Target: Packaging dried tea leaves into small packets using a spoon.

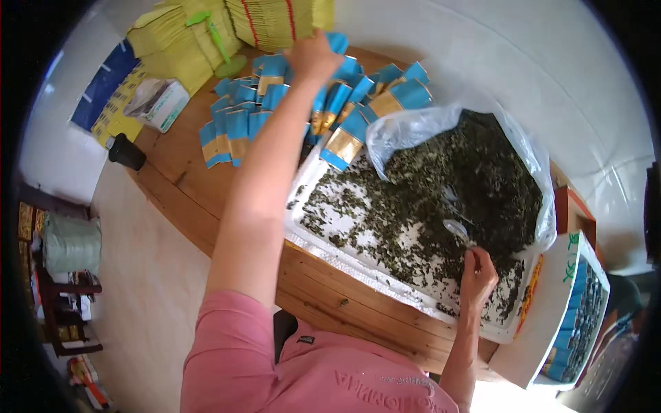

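My left hand (314, 58) reaches to the far side of the table, over a heap of small blue-and-gold packets (237, 127). Its fingers are closed at a blue packet (336, 43) that shows just beyond them; part of the grip is hidden. Low over the tray, my right hand (478, 275) pinches the end of a clear plastic spoon (456, 228). The spoon's bowl lies over loose dark green tea leaves (420, 199). These leaves are spread in a white foam tray (365, 270), thickest around an opened clear plastic bag (403, 132).
Yellow stacked packaging (169, 45) and a green stand (231, 65) are at the back left. Nearer are a white box (164, 103) and a black cup (127, 151). At right, a white carton (551, 330) holds more blue packets (575, 323). The wooden table edge (330, 292) faces me.
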`<act>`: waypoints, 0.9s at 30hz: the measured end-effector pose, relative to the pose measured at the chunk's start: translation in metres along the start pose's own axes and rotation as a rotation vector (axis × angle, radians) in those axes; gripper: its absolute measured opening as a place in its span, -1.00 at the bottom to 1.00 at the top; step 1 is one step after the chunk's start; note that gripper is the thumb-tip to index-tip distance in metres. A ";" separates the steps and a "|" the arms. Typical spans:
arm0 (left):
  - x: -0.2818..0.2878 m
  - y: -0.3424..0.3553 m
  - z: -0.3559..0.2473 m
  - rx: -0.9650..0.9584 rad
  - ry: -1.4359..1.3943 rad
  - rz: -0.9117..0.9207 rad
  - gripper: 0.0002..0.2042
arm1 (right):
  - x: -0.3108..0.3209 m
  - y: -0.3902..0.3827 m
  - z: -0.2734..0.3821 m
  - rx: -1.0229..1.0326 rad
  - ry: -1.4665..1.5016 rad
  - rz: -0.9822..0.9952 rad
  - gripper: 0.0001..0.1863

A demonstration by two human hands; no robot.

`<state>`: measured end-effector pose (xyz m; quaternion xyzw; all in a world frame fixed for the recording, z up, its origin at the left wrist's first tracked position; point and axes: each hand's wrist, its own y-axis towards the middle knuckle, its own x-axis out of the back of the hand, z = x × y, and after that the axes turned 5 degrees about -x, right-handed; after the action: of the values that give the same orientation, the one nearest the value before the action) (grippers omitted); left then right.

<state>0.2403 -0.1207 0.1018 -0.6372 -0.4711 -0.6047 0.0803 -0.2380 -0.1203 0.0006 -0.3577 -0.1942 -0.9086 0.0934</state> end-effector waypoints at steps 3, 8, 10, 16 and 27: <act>0.027 -0.010 0.023 -0.056 -0.475 -0.027 -0.42 | 0.001 0.002 0.005 0.001 0.088 0.014 -0.86; 0.043 -0.142 -0.022 -0.091 -1.197 -0.021 -0.25 | 0.005 0.012 -0.002 -0.196 0.220 0.048 -0.84; 0.035 -0.185 -0.017 -0.124 -1.154 0.061 -0.22 | 0.010 0.026 0.013 -0.159 0.224 0.003 -0.85; 0.022 -0.257 -0.039 -0.177 -0.944 0.162 -0.30 | -0.001 0.083 0.023 0.104 -0.156 0.001 -0.87; 0.004 -0.261 -0.048 -0.271 -0.869 0.119 -0.34 | -0.080 0.120 0.055 -0.417 0.549 0.476 -0.85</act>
<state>0.0242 -0.0095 -0.0043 -0.8624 -0.3403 -0.3319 -0.1742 -0.1088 -0.2035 0.0171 -0.1487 0.1142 -0.9431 0.2747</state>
